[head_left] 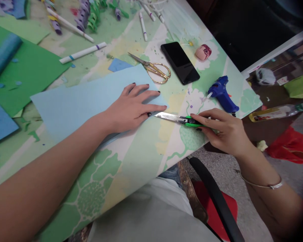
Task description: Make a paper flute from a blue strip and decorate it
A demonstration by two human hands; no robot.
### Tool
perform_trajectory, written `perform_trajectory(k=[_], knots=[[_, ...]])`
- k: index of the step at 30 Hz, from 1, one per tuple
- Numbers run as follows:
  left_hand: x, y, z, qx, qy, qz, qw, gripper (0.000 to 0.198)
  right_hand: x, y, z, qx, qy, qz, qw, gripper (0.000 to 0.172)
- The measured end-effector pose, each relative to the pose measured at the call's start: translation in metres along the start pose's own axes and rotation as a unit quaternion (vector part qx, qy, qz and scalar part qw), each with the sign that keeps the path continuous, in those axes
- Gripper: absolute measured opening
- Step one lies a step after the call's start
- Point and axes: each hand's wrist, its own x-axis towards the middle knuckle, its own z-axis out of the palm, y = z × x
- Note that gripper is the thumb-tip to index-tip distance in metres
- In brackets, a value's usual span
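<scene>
A light blue sheet of paper (80,97) lies on the table, its near edge partly under my left forearm. Fingers spread, my left hand (131,107) presses flat on the sheet near its right end. A green and black utility knife (189,121) with its long blade out is gripped in my right hand (222,129). The blade tip reaches the sheet's near right edge, close to my left thumb. Gold-handled scissors (154,69) lie just beyond the sheet, near a small blue scrap (118,65).
A black phone (180,63), a blue glue gun (223,94) and a small pink object (203,52) lie right of the sheet. Green sheets (35,67), a white stick (83,52) and curled paper pieces (93,16) occupy the left and back. A chair armrest (212,191) stands below the table edge.
</scene>
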Motion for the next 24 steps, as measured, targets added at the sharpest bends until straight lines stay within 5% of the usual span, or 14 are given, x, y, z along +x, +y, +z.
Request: perform_trajectory(k=[24], knots=[[-0.0001,-0.0008,0.0017,-0.008,0.009,0.001,1.0,0.043,0.0021,-0.0013,-0.0005,0.013,-0.004,0.012,1.0,0.04]])
